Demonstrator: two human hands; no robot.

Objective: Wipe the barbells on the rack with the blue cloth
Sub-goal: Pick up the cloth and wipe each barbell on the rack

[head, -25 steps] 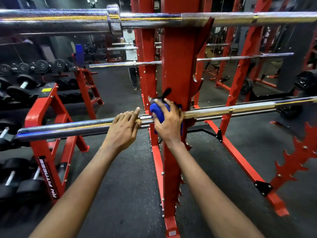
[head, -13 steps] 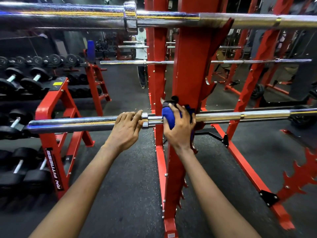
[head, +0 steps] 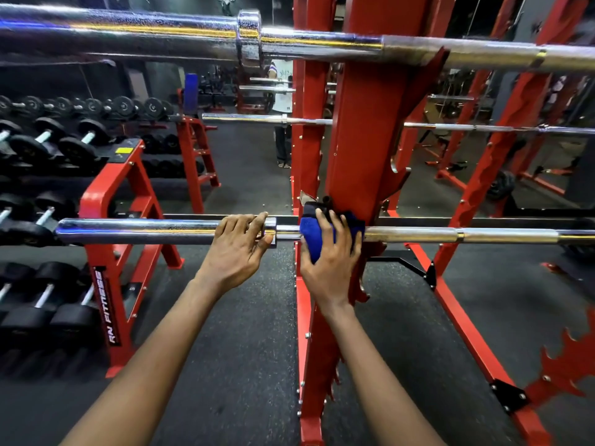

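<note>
Chrome gleamed along the lower barbell (head: 161, 231) where the right hand (head: 331, 262) clenched a bunched blue cloth (head: 310, 236) around it beside the red rack (head: 363, 140) upright, the left hand (head: 238, 249) gripping its thick sleeve.

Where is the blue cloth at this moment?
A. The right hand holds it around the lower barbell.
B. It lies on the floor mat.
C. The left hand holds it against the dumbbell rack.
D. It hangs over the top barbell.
A: the right hand grips the blue cloth around the lower barbell, right beside the red rack post, while the left hand grips only bare chrome.
</note>
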